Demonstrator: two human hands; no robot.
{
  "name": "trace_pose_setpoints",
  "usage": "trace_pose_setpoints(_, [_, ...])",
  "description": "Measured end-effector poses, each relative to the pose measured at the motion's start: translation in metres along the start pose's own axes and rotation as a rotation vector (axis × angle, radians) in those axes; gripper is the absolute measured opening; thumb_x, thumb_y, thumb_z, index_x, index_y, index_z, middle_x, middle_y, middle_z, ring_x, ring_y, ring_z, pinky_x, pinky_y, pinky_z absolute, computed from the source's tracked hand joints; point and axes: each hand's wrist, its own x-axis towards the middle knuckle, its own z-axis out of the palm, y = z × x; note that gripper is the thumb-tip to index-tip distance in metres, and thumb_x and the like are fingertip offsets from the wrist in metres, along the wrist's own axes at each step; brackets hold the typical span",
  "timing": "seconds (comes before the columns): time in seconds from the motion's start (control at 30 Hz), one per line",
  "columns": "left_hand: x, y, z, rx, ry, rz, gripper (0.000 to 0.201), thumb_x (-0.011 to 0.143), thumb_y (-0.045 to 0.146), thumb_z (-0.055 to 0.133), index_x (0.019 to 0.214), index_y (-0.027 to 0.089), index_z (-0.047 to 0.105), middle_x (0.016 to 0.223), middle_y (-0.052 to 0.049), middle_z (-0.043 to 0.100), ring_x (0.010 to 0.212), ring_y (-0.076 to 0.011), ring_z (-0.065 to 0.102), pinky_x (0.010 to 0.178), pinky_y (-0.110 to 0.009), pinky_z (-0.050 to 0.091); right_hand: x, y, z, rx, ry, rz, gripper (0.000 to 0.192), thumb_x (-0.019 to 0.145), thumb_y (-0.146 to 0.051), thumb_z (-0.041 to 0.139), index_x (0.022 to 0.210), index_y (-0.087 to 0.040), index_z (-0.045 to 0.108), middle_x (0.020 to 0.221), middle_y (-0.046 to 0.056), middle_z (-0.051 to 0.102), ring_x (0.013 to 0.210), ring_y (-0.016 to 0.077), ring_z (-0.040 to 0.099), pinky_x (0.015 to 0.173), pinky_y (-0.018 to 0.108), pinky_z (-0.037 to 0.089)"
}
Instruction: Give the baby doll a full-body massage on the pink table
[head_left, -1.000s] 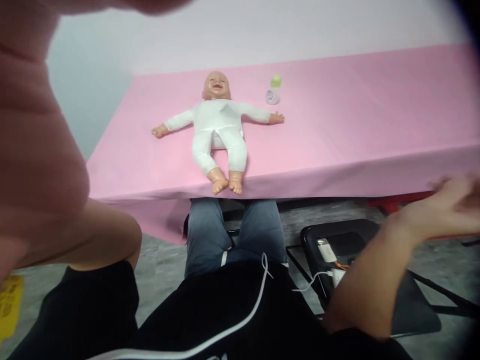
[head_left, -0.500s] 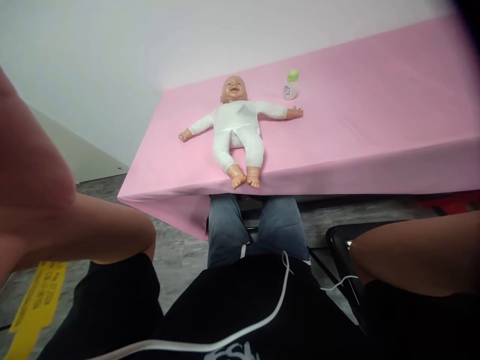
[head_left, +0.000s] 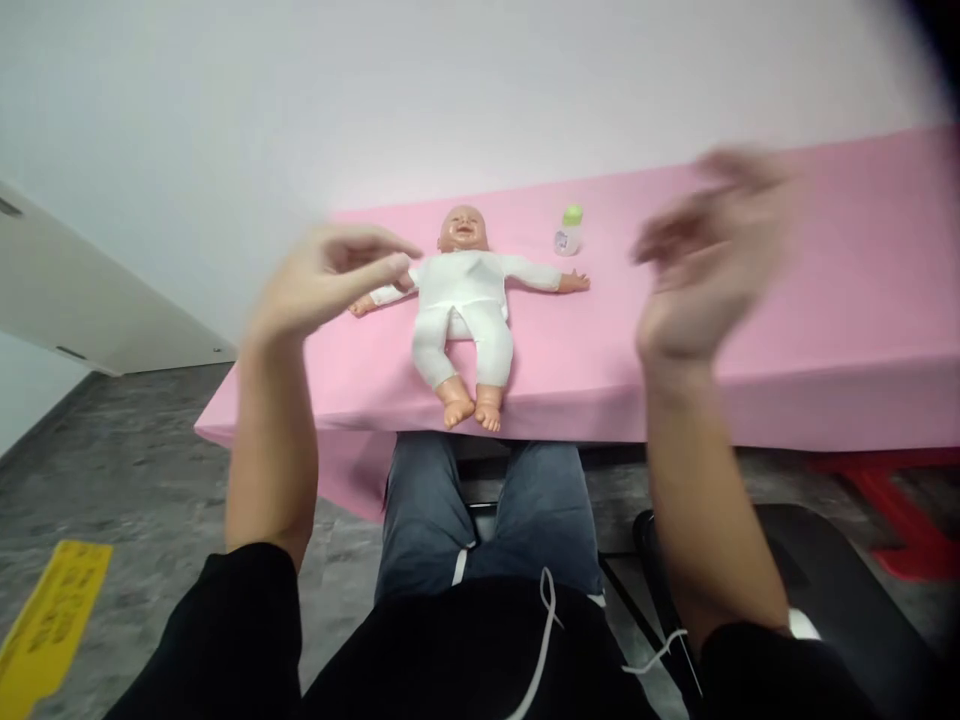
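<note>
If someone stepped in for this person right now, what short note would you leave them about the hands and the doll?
Left hand: raised in the air, fingers loosely open, holding nothing, in front of the doll's arm.
Right hand: raised, open, blurred, holding nothing.
Baby doll: lies on its back on the pink table, arms spread, feet at the near edge.
Small bottle with green cap: upright beside the doll's outstretched hand.
Done: nothing picked up. Left: doll and bottle both untouched.

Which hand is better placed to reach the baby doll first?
Left, probably. The left hand hangs empty beside the baby doll, near its arm; the right hand, blurred, is farther away.
</note>
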Motion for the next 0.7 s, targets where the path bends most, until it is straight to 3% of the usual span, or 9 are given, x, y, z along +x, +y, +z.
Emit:
trace_pose_setpoints(0.03, [0.02, -0.02, 0.013, -0.011, -0.016, -0.061, 0.04, 0.095, 0.043, 0.06, 0.12, 0.013, 0.069, 0.094, -0.005, 0.074, 0.097, -0.0227, 0.071, 0.088, -0.041, 0.058, 0.01, 0.009, 0.015, -0.001, 0.11, 0.021, 0.031, 0.105, -0.04, 0.037, 0.129, -0.028, 0.052, 0.092, 0.001, 0.065, 0.077, 0.0119, 0.066, 0.06, 0.018, 0.054])
trace_pose_setpoints(0.13, [0.074, -0.089, 0.051, -0.011, 0.11, -0.336, 0.048, 0.097, 0.047, 0.054, 0.131, 0.013, 0.061, 0.092, -0.009, 0.076, 0.087, -0.023, 0.073, 0.08, -0.037, 0.059, 0.032, 0.052, 0.055, -0.042, -0.104, 0.453, 0.056, 0.096, -0.035, 0.052, 0.148, -0.028, 0.031, 0.08, -0.001, 0.069, 0.058, 0.0123, 0.063, 0.048, 0.019, 0.051])
trace_pose_setpoints(0.2, [0.096, -0.128, 0.069, 0.116, 0.173, -0.445, 0.05, 0.097, 0.048, 0.053, 0.133, 0.015, 0.059, 0.104, -0.012, 0.076, 0.099, -0.0272, 0.071, 0.088, -0.038, 0.056, 0.04, 0.083, 0.071, -0.051, -0.153, 0.633, 0.074, 0.096, -0.032, 0.052, 0.156, -0.029, 0.01, 0.078, 0.0, 0.071, 0.055, 0.0146, 0.064, 0.048, 0.022, 0.053])
trace_pose_setpoints(0.27, [0.106, -0.153, 0.08, 0.282, 0.221, -0.425, 0.052, 0.097, 0.054, 0.049, 0.13, 0.015, 0.06, 0.124, -0.015, 0.071, 0.117, -0.0325, 0.064, 0.1, -0.041, 0.049, 0.047, 0.109, 0.082, -0.076, -0.175, 0.719, 0.081, 0.096, -0.034, 0.053, 0.158, -0.025, 0.002, 0.076, 0.001, 0.071, 0.056, 0.016, 0.066, 0.05, 0.024, 0.055])
trace_pose_setpoints(0.37, [0.109, -0.17, 0.087, 0.391, 0.231, -0.454, 0.061, 0.099, 0.06, 0.038, 0.139, 0.017, 0.053, 0.133, -0.016, 0.067, 0.125, -0.0366, 0.06, 0.101, -0.045, 0.045, 0.058, 0.133, 0.092, -0.218, -0.242, 0.724, 0.074, 0.099, -0.04, 0.049, 0.157, -0.02, 0.007, 0.075, 0.002, 0.07, 0.059, 0.0167, 0.069, 0.053, 0.026, 0.057])
trace_pose_setpoints(0.43, [0.111, -0.174, 0.089, 0.423, 0.213, -0.501, 0.064, 0.099, 0.062, 0.034, 0.141, 0.017, 0.05, 0.132, -0.018, 0.067, 0.124, -0.0378, 0.06, 0.099, -0.046, 0.045, 0.07, 0.141, 0.096, -0.33, -0.325, 0.695, 0.061, 0.101, -0.039, 0.044, 0.152, -0.017, 0.021, 0.071, 0.002, 0.069, 0.058, 0.0173, 0.069, 0.055, 0.027, 0.057])
trace_pose_setpoints(0.57, [0.118, -0.18, 0.089, 0.468, 0.173, -0.535, 0.066, 0.099, 0.064, 0.024, 0.127, 0.017, 0.061, 0.121, -0.02, 0.071, 0.113, -0.0398, 0.065, 0.091, -0.047, 0.047, 0.097, 0.148, 0.094, -0.475, -0.489, 0.685, 0.034, 0.098, -0.043, 0.049, 0.11, -0.013, 0.06, 0.052, 0.003, 0.064, 0.045, 0.0197, 0.061, 0.051, 0.03, 0.051])
trace_pose_setpoints(0.7, [0.116, -0.186, 0.091, 0.472, 0.242, -0.535, 0.062, 0.099, 0.06, 0.023, 0.12, 0.021, 0.065, 0.112, -0.017, 0.074, 0.106, -0.0385, 0.068, 0.085, -0.045, 0.049, 0.109, 0.148, 0.082, -0.612, -0.559, 0.6, 0.04, 0.1, -0.048, 0.043, 0.077, -0.018, 0.058, 0.046, 0.003, 0.059, 0.042, 0.0171, 0.055, 0.055, 0.029, 0.046])
